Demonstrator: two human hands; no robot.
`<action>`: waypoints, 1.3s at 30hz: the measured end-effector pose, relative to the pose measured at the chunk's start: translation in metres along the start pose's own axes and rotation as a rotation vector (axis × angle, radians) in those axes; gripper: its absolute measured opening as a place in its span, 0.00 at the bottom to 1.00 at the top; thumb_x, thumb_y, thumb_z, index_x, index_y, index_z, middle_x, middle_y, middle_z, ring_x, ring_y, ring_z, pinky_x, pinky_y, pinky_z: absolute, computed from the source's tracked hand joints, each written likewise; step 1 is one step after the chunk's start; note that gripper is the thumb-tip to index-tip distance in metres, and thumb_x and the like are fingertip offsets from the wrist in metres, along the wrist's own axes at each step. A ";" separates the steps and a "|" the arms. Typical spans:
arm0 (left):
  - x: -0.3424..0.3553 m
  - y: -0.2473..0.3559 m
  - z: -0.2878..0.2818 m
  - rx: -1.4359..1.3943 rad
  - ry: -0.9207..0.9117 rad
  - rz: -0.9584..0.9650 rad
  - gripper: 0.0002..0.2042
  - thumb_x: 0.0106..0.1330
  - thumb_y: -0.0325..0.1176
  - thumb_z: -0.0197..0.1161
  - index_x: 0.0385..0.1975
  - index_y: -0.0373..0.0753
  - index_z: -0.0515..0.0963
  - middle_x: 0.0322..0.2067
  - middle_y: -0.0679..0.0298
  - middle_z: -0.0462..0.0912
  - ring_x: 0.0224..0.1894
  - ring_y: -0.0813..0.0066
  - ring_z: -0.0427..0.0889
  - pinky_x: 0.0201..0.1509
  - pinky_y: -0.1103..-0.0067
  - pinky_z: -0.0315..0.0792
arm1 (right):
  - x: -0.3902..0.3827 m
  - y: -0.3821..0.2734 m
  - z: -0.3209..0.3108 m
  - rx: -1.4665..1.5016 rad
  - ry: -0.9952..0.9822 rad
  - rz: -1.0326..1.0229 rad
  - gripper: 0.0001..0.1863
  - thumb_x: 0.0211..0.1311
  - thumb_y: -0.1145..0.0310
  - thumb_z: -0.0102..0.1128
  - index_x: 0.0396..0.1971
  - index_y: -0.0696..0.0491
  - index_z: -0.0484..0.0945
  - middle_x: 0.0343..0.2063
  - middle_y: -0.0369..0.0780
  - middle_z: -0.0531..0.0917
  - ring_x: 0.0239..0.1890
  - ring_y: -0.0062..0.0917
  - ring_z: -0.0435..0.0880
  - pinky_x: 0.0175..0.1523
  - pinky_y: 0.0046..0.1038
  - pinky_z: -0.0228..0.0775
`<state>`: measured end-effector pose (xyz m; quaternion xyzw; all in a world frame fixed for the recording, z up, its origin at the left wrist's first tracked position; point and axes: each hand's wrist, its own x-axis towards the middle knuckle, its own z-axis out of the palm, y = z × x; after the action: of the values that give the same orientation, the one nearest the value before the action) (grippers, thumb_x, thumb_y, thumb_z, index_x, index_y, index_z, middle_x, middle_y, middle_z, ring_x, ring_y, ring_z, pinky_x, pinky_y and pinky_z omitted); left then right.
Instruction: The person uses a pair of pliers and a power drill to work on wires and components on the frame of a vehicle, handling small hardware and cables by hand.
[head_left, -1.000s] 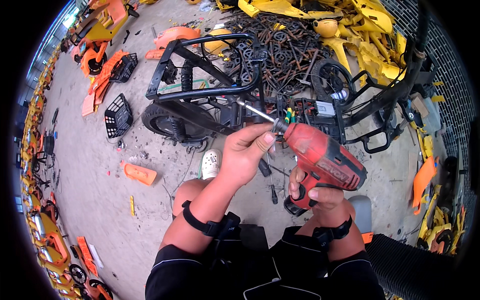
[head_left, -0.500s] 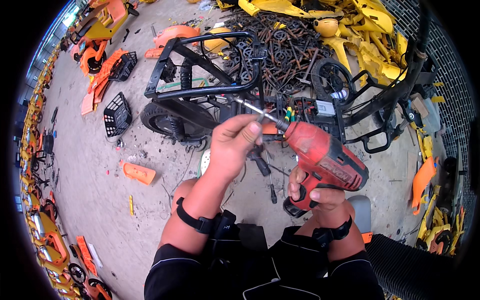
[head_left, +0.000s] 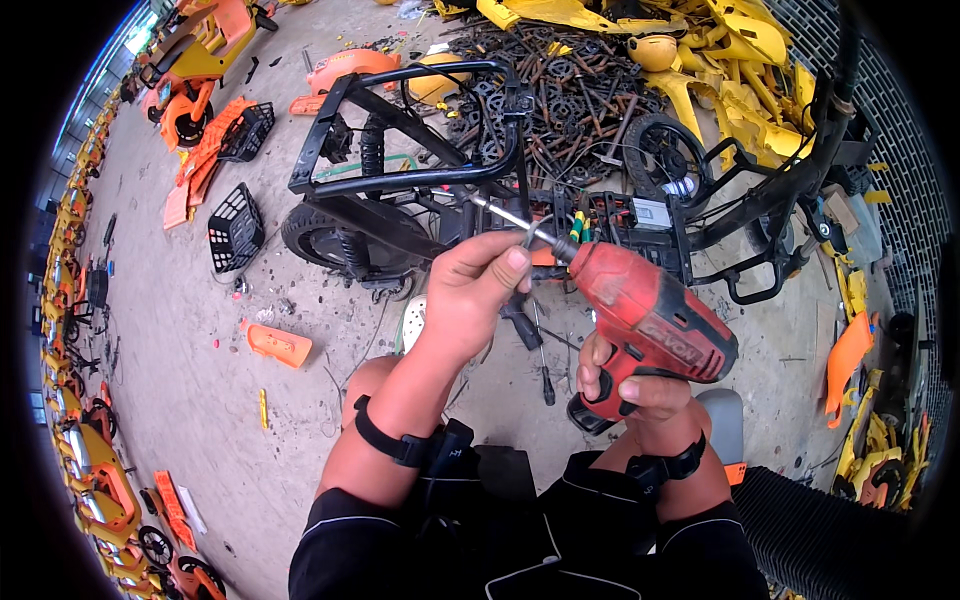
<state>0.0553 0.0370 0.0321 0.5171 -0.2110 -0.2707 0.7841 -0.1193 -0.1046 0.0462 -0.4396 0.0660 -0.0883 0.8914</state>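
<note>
My right hand (head_left: 632, 385) grips the handle of a red cordless drill (head_left: 650, 312), held at chest height and pointing up-left. A long metal bit (head_left: 508, 216) sticks out of the drill's nose. My left hand (head_left: 478, 290) pinches that bit close to the drill's chuck, thumb and fingers closed on it. Just beyond the bit's tip lies a black scooter frame (head_left: 400, 180) with a wheel, resting on the concrete floor.
A heap of rusty metal parts (head_left: 570, 90) and yellow plastic shells (head_left: 720, 60) lies behind the frame. Black baskets (head_left: 235, 225) and orange panels (head_left: 278, 345) are scattered left. A screwdriver (head_left: 545, 370) lies on the floor near my knees. Orange scooters line the left edge.
My left hand has slid up along the bit toward the frame, and the drill has risen and tilted slightly with it. My right hand's grip is unchanged.
</note>
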 end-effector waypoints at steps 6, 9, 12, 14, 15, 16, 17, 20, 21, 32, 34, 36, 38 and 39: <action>0.010 0.002 -0.012 -0.030 0.092 0.043 0.15 0.71 0.37 0.64 0.47 0.31 0.80 0.26 0.65 0.79 0.21 0.86 0.67 0.24 0.87 0.58 | 0.000 -0.003 -0.001 0.007 -0.020 -0.009 0.25 0.37 0.67 0.68 0.38 0.62 0.76 0.28 0.49 0.81 0.26 0.33 0.82 0.38 0.34 0.76; 0.005 0.001 -0.009 -0.004 0.099 -0.015 0.15 0.70 0.38 0.65 0.48 0.32 0.80 0.26 0.66 0.79 0.22 0.87 0.68 0.24 0.87 0.58 | -0.001 -0.002 0.000 -0.021 -0.016 -0.007 0.25 0.37 0.66 0.68 0.39 0.62 0.75 0.28 0.49 0.81 0.27 0.33 0.82 0.39 0.34 0.76; -0.005 -0.004 0.007 -0.001 0.026 -0.034 0.14 0.70 0.35 0.65 0.48 0.32 0.81 0.29 0.66 0.82 0.27 0.84 0.74 0.30 0.85 0.67 | -0.001 0.001 0.001 -0.012 -0.003 0.015 0.25 0.37 0.66 0.68 0.39 0.62 0.75 0.28 0.49 0.81 0.27 0.33 0.82 0.39 0.34 0.76; -0.006 -0.005 0.011 -0.008 -0.027 -0.027 0.14 0.71 0.34 0.65 0.49 0.32 0.81 0.32 0.66 0.83 0.31 0.83 0.77 0.35 0.84 0.72 | 0.000 0.001 0.000 -0.006 -0.012 0.017 0.25 0.38 0.66 0.68 0.39 0.62 0.75 0.29 0.49 0.81 0.27 0.33 0.82 0.39 0.34 0.76; -0.005 -0.005 0.010 -0.002 -0.042 -0.022 0.14 0.71 0.34 0.65 0.49 0.32 0.81 0.33 0.66 0.84 0.31 0.82 0.78 0.36 0.83 0.73 | 0.000 0.001 0.000 -0.003 -0.017 0.018 0.25 0.38 0.66 0.68 0.39 0.62 0.75 0.29 0.49 0.81 0.27 0.33 0.82 0.39 0.34 0.76; -0.005 -0.004 0.010 0.004 -0.054 -0.016 0.14 0.70 0.34 0.65 0.49 0.31 0.81 0.34 0.66 0.84 0.32 0.82 0.78 0.37 0.83 0.73 | 0.000 0.001 -0.001 -0.004 -0.023 0.008 0.25 0.38 0.66 0.68 0.39 0.62 0.75 0.29 0.49 0.81 0.27 0.33 0.82 0.39 0.34 0.76; -0.003 0.001 0.009 0.023 -0.007 -0.028 0.13 0.71 0.34 0.64 0.48 0.32 0.81 0.32 0.66 0.83 0.31 0.82 0.77 0.35 0.83 0.72 | 0.000 0.001 -0.001 -0.003 -0.030 -0.002 0.25 0.38 0.66 0.68 0.39 0.62 0.75 0.29 0.49 0.81 0.27 0.33 0.82 0.39 0.34 0.76; 0.005 0.001 -0.004 -0.037 0.040 0.027 0.15 0.71 0.37 0.64 0.48 0.32 0.80 0.27 0.64 0.79 0.20 0.87 0.65 0.23 0.86 0.58 | -0.001 0.002 -0.003 0.002 -0.047 -0.019 0.24 0.39 0.67 0.68 0.39 0.62 0.75 0.29 0.50 0.81 0.27 0.33 0.82 0.39 0.33 0.76; 0.006 0.002 -0.006 -0.056 0.054 0.042 0.14 0.71 0.37 0.64 0.48 0.32 0.79 0.27 0.63 0.78 0.19 0.87 0.63 0.23 0.86 0.57 | -0.002 0.002 -0.004 0.005 -0.052 -0.022 0.24 0.39 0.67 0.68 0.39 0.62 0.75 0.29 0.50 0.81 0.28 0.33 0.82 0.39 0.33 0.76; -0.009 -0.005 0.017 -0.011 0.006 -0.007 0.13 0.70 0.35 0.65 0.48 0.33 0.81 0.28 0.67 0.81 0.29 0.84 0.75 0.31 0.85 0.68 | 0.000 0.003 -0.001 -0.035 -0.010 0.017 0.22 0.38 0.67 0.68 0.37 0.60 0.76 0.30 0.50 0.81 0.28 0.33 0.82 0.40 0.34 0.76; 0.000 -0.002 0.010 0.004 0.039 0.032 0.14 0.70 0.35 0.66 0.48 0.33 0.80 0.27 0.65 0.81 0.24 0.85 0.71 0.25 0.87 0.62 | 0.000 0.002 -0.001 -0.027 -0.022 0.007 0.23 0.37 0.67 0.68 0.37 0.60 0.76 0.30 0.50 0.81 0.27 0.33 0.82 0.40 0.34 0.76; 0.006 -0.002 -0.006 -0.022 0.060 0.031 0.14 0.71 0.37 0.64 0.48 0.33 0.80 0.26 0.66 0.79 0.22 0.86 0.66 0.24 0.87 0.58 | 0.000 0.002 0.001 -0.013 -0.024 -0.002 0.23 0.37 0.66 0.68 0.37 0.61 0.75 0.30 0.50 0.81 0.27 0.33 0.82 0.40 0.34 0.76; 0.011 0.004 -0.009 -0.038 0.130 0.047 0.14 0.72 0.38 0.63 0.48 0.33 0.80 0.26 0.67 0.77 0.21 0.87 0.64 0.24 0.87 0.57 | 0.000 0.002 -0.002 -0.015 -0.026 -0.010 0.23 0.37 0.66 0.68 0.37 0.61 0.75 0.30 0.50 0.81 0.27 0.33 0.82 0.40 0.34 0.76; 0.012 0.007 -0.010 -0.038 0.134 0.022 0.15 0.72 0.39 0.62 0.47 0.33 0.79 0.25 0.67 0.76 0.20 0.86 0.63 0.24 0.86 0.56 | 0.000 0.002 -0.003 -0.016 -0.027 -0.014 0.24 0.37 0.66 0.68 0.37 0.61 0.75 0.30 0.50 0.81 0.27 0.33 0.82 0.40 0.34 0.76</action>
<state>0.0724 0.0387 0.0354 0.5168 -0.1588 -0.2307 0.8090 -0.1197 -0.1056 0.0430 -0.4484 0.0517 -0.0882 0.8880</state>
